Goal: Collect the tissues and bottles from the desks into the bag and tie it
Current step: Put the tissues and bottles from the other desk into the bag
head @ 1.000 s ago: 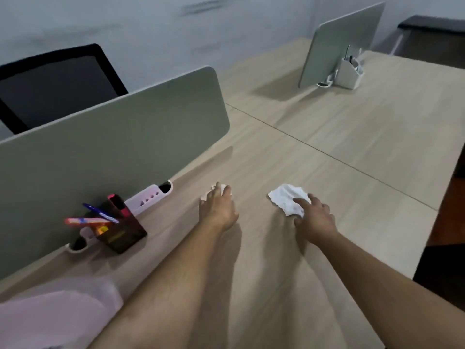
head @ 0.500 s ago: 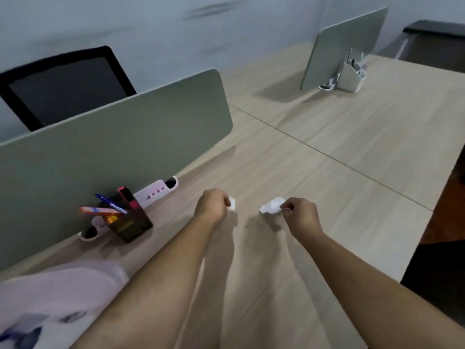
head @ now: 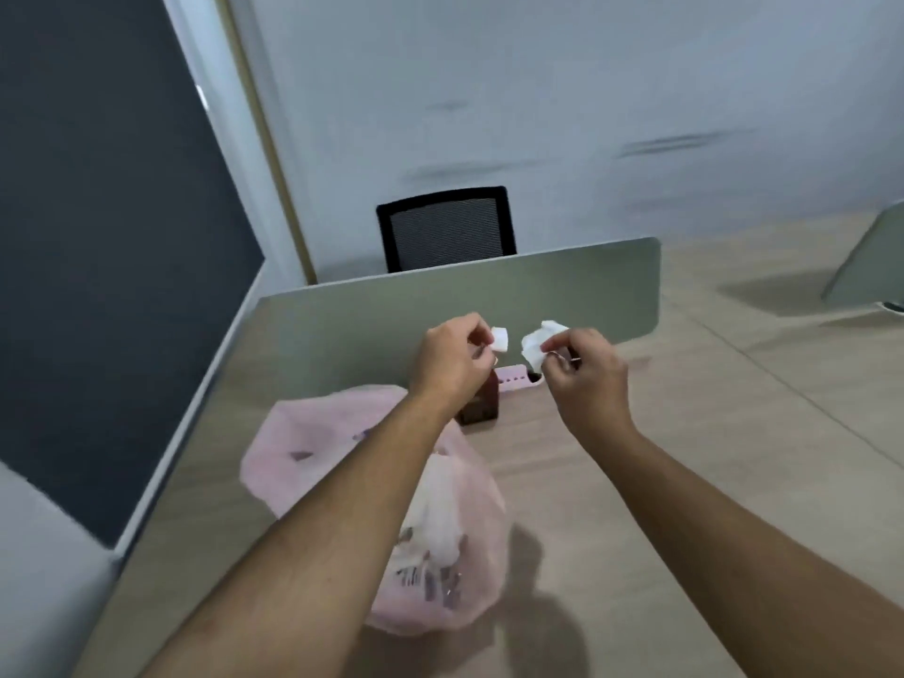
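Note:
My left hand (head: 452, 362) pinches a small white tissue (head: 500, 339) and holds it above the desk. My right hand (head: 584, 371) pinches a larger crumpled white tissue (head: 538, 345) at about the same height, a little to the right. Below my left forearm a pink plastic bag (head: 313, 447) sits on the wooden desk (head: 660, 482), bulging with white and printed things inside. Both tissues hang in front of the grey desk divider, beyond the bag.
A grey divider panel (head: 372, 330) stands across the desk behind my hands. A dark pen holder (head: 482, 408) and a pink tray (head: 513, 374) sit at its foot. A black mesh chair (head: 447, 227) stands behind it. A second divider (head: 870, 266) is at far right.
Both hands closed on the tissues, lifted them off the desk and carried them left. The view swung left, and the pink bag now lies under my left arm.

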Demonstrator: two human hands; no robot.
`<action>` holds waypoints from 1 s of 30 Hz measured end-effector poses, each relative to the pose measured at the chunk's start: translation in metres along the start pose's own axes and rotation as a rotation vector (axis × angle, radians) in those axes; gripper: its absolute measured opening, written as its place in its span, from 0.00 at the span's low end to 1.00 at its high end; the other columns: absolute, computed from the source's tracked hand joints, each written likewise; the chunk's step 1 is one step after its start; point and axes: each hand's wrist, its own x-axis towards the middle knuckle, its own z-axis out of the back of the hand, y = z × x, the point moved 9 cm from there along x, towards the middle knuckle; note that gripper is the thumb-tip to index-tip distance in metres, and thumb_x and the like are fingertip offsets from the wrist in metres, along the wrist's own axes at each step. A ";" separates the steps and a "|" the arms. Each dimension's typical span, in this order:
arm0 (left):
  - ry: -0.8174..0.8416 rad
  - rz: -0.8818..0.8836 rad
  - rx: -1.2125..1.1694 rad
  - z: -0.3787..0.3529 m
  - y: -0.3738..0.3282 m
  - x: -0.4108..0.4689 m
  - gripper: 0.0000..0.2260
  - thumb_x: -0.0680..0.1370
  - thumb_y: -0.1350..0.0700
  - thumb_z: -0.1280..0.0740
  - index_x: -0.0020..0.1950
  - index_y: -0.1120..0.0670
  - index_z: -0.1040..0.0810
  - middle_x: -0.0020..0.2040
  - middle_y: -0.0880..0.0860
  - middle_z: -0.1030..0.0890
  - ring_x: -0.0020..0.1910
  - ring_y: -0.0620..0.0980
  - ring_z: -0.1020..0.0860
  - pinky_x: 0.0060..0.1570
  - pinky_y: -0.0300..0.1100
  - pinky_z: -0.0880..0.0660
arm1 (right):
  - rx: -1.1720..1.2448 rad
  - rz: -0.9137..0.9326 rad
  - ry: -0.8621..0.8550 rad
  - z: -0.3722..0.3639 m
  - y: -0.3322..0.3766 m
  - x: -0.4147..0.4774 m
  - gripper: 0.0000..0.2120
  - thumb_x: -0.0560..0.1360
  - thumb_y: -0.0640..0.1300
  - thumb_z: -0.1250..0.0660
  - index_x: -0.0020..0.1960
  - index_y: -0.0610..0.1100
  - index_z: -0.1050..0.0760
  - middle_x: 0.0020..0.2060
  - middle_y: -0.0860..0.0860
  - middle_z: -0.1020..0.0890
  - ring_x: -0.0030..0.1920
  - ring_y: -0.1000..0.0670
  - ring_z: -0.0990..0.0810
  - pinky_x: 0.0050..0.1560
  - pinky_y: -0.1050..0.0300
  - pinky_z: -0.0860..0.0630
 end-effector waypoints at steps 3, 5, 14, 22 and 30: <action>-0.080 0.039 0.075 0.054 0.041 -0.042 0.05 0.70 0.64 0.33 0.39 0.54 0.23 0.36 0.48 0.23 0.36 0.48 0.26 0.37 0.36 0.34 | 0.109 0.156 0.101 -0.043 0.055 -0.032 0.07 0.66 0.30 0.34 0.40 0.40 0.21 0.39 0.47 0.20 0.37 0.60 0.30 0.40 0.75 0.35; -0.112 0.077 0.162 0.081 0.071 -0.073 0.04 0.69 0.65 0.33 0.39 0.56 0.24 0.37 0.51 0.22 0.38 0.51 0.25 0.37 0.36 0.35 | 0.142 0.255 0.209 -0.073 0.084 -0.059 0.07 0.65 0.30 0.33 0.39 0.39 0.20 0.37 0.48 0.23 0.36 0.58 0.30 0.42 0.79 0.36; 0.254 0.229 0.669 0.071 0.153 -0.139 0.15 0.75 0.51 0.34 0.61 0.49 0.25 0.70 0.47 0.30 0.68 0.51 0.34 0.64 0.45 0.36 | -0.354 0.397 0.789 -0.162 0.051 -0.134 0.17 0.74 0.48 0.35 0.63 0.54 0.25 0.73 0.55 0.35 0.68 0.48 0.33 0.64 0.53 0.32; -0.174 0.613 0.631 0.103 0.178 -0.184 0.25 0.73 0.39 0.34 0.70 0.38 0.34 0.78 0.57 0.60 0.76 0.61 0.50 0.70 0.55 0.44 | -0.429 -0.124 0.764 -0.147 -0.035 -0.124 0.11 0.72 0.52 0.31 0.54 0.55 0.20 0.77 0.47 0.45 0.71 0.42 0.34 0.69 0.47 0.34; -0.167 0.717 0.179 0.097 0.202 -0.189 0.32 0.73 0.66 0.37 0.76 0.53 0.41 0.74 0.57 0.37 0.67 0.57 0.30 0.64 0.43 0.33 | -0.191 -0.339 0.614 -0.131 -0.059 -0.117 0.20 0.76 0.33 0.40 0.67 0.43 0.26 0.61 0.41 0.21 0.52 0.43 0.21 0.54 0.57 0.25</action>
